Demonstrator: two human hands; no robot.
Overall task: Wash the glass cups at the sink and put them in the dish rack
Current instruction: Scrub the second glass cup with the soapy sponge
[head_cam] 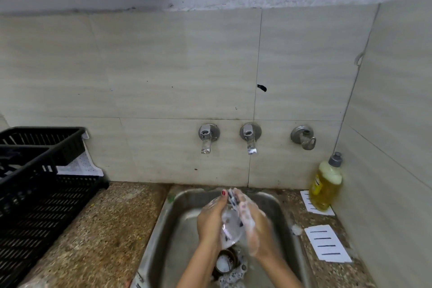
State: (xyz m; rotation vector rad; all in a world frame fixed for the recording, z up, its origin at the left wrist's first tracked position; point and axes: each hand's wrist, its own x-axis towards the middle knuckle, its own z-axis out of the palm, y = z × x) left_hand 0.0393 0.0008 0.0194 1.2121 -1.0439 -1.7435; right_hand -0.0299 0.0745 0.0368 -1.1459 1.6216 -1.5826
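Over the middle of the sink [268, 196], both hands meet around one glass cup [230, 225], held tilted above the foamy drain [225, 262]. The left hand [211, 217] grips the cup, its fingers wrapped round the far side and its thumb up near the rim. The right hand [253, 224], white with suds, lies against the cup's right side with a dark-striped scrubber [233, 199] between them. Whether it pinches the scrubber or only presses it flat, I cannot tell.

By my reading this is the soaping step. The cup is lathered and not yet rinsed, and no stream shows under either of the taps [207, 139] on the far wall. The black dish rack [42, 170] stands on the counter [105, 229] well to the left, and no glass shows plainly in it, though its dark insides are hard to read. So rinsing and racking this cup seem to be left, along with any others out of view. A yellow soap bottle [326, 187] stands at the far right corner.
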